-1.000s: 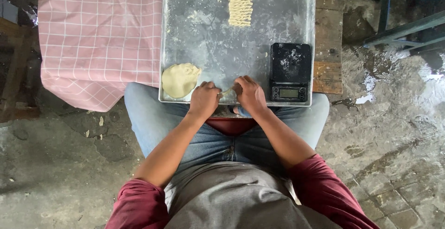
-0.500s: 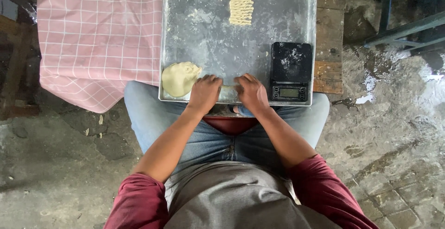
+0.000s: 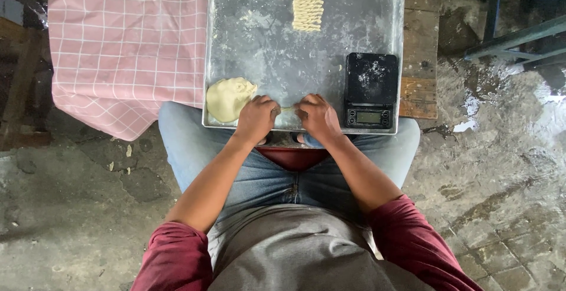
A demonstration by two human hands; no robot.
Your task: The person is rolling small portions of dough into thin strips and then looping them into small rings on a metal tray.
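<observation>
a: where are the two hands?

b: both rest palm down at the near edge of the floured metal tray (image 3: 259,43). the left hand (image 3: 256,119) and the right hand (image 3: 317,117) sit close but apart, with a thin strand of dough (image 3: 287,109) stretched between them. each hand is closed over one end of that strand, fingers curled down on it.

a: and the rest of the dough?

b: a pale lump of dough (image 3: 229,98) lies on the tray's near left corner, just beside the left hand, nearly touching its thumb side. far up the tray, well apart from the hands, a neat block of twisted dough pieces (image 3: 308,7) lies in rows.

a: what is by the right hand?

b: a black kitchen scale (image 3: 371,89), dusted with flour, stands on the tray's near right corner, just beside the right hand.

a: what carries the tray?

b: a wooden desk (image 3: 420,61), its boards showing to the right of the tray. a pink checked cloth (image 3: 127,43) covers the part to the left and hangs over the edge. the person sits with jeans-clad knees under the tray, over a wet concrete floor (image 3: 489,149).
</observation>
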